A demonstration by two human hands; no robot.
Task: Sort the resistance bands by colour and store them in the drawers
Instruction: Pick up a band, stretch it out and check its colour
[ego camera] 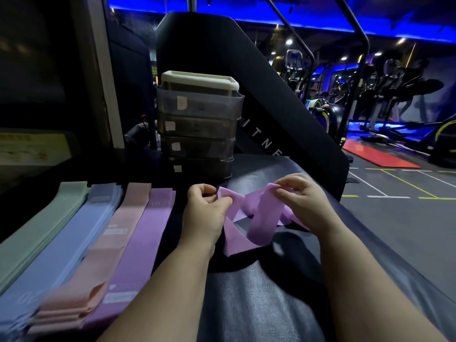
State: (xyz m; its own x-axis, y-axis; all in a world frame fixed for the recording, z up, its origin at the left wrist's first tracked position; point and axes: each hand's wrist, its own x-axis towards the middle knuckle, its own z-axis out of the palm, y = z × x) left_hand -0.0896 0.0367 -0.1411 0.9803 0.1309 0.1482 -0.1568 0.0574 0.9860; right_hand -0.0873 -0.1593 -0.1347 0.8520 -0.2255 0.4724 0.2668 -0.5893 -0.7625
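A stack of four smoky translucent plastic drawers (197,127) with a cream lid-like top (199,82) stands at the far end of the black padded surface (259,292). Each drawer front carries a small white label (181,102), and what lies inside cannot be made out through the dark walls. Just in front of the stack, the left hand (206,211) pinches one end of a lilac-purple fabric resistance band (259,220) between thumb and curled fingers. The right hand (303,201) pinches its other end the same narrow way, so the twisted loop hangs between them just above the pad. To the left four sorted piles lie side by side: mint-green bands (47,223), pale blue bands (71,233), peach-pink bands (108,243) and purple bands (145,238).
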